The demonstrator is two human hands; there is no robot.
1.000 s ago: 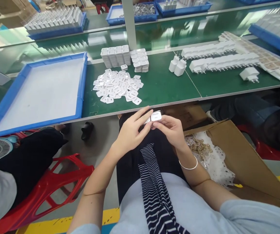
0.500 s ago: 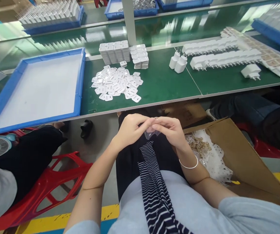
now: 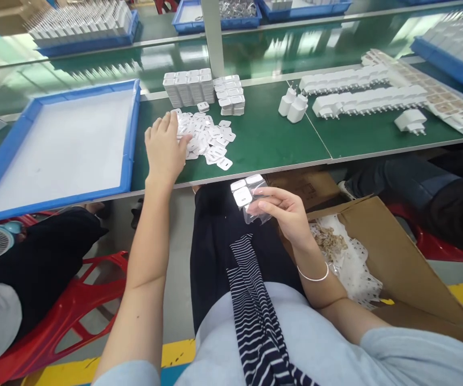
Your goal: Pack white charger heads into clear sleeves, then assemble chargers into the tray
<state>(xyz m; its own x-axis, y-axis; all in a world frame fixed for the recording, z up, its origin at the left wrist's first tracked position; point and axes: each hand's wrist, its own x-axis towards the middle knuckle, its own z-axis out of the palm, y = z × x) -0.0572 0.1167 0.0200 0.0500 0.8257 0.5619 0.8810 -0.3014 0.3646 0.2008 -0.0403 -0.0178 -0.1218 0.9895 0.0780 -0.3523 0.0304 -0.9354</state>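
Note:
My left hand (image 3: 164, 147) reaches over the green table, its fingers spread at the left side of a loose pile of white square pieces (image 3: 205, 136), covering part of it. Over my lap, my right hand (image 3: 281, 206) pinches a clear plastic sheet (image 3: 253, 216) that bears several white square pieces (image 3: 242, 197). Behind the pile stand neat stacks of white pieces, a wide one (image 3: 189, 88) and a smaller one (image 3: 231, 96).
A blue tray (image 3: 127, 145) with a white bottom lies at the left. White plug adapters (image 3: 370, 102) stand in rows at the right. An open cardboard box (image 3: 400, 257) with scraps sits beside my right arm. People's legs show on both sides.
My left hand has left my right hand and moved up and left to the pile. The plastic sheet with white pieces now shows more fully in my right hand.

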